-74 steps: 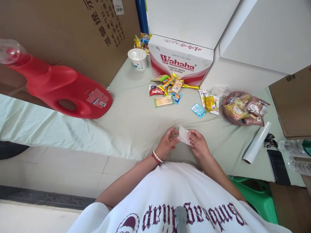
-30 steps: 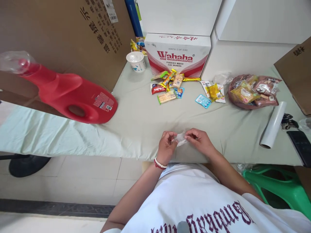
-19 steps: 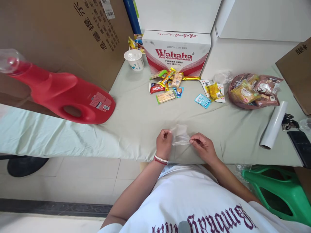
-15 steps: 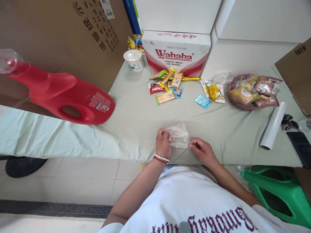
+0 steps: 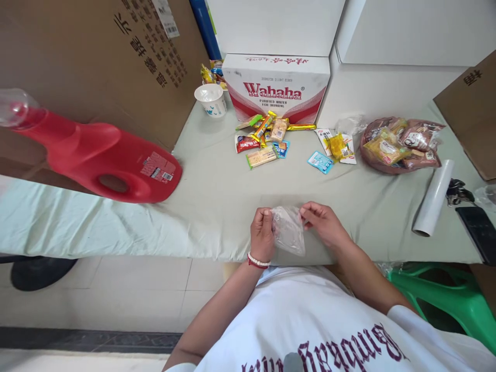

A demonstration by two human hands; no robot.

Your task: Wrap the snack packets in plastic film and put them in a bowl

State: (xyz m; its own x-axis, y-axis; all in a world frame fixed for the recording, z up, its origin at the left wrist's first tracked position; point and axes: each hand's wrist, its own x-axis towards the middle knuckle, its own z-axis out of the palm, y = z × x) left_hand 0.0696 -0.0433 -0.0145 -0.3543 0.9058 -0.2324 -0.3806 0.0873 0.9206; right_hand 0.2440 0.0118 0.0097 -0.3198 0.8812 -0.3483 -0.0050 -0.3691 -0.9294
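Between my hands hangs a clear plastic bag point(image 5: 289, 232), thin and crumpled, near the table's front edge. My left hand point(image 5: 262, 232) is closed on its left side, thumb on top. At the bag's upper right corner, my right hand point(image 5: 320, 219) pinches the film between thumb and fingertips. Farther back lies a pile of small wrapped snacks point(image 5: 263, 156), with gold, red, green and blue wrappers. To its right are a light blue packet point(image 5: 321, 161) and a yellow-wrapped snack point(image 5: 338, 146) on white packets.
A big red bottle point(image 5: 116, 160) is at left, beside a brown carton point(image 5: 93, 62). A paper cup point(image 5: 211, 101) and a Wahaha box point(image 5: 277, 85) stand at the back. At right are a bowl point(image 5: 374, 164) of snacks, a white roll point(image 5: 433, 199), keys point(image 5: 459, 192) and a phone point(image 5: 476, 232).
My right hand has moved up from the bag's lower right corner to its upper right. The bag now hangs lower and tilts down to the right. My left hand keeps its hold.
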